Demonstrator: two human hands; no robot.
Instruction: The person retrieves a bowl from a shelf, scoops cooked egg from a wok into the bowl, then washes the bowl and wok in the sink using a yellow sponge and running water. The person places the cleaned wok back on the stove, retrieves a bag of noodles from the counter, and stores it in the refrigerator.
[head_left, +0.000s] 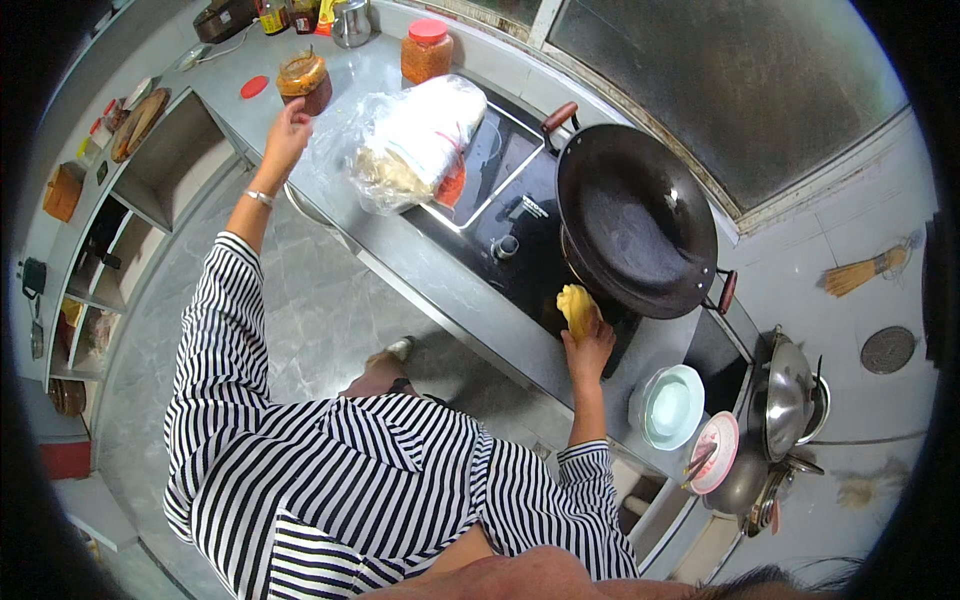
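Note:
My right hand (589, 349) is closed around a folded yellow cloth (577, 307) over the black glass cooktop (480, 255), just below the rim of a large black wok (637, 217). On the left, my left hand (289, 135) is raised at the counter with its fingers loosely bent and apart, holding nothing. Close beyond its fingertips stands an uncapped glass jar (304, 81) of reddish-brown paste with a utensil in it. A red lid (254, 87) lies beside that jar. Between my hands, clear plastic bags (409, 146) with pale contents rest partly on the cooktop.
A red-lidded jar (427, 52) and a metal pitcher (351, 24) stand along the back. To the right are a pale green bowl (673, 407), a pink-rimmed bowl (714, 452) with a utensil, and a metal wok (787, 397). Open shelving (176, 157) is at left.

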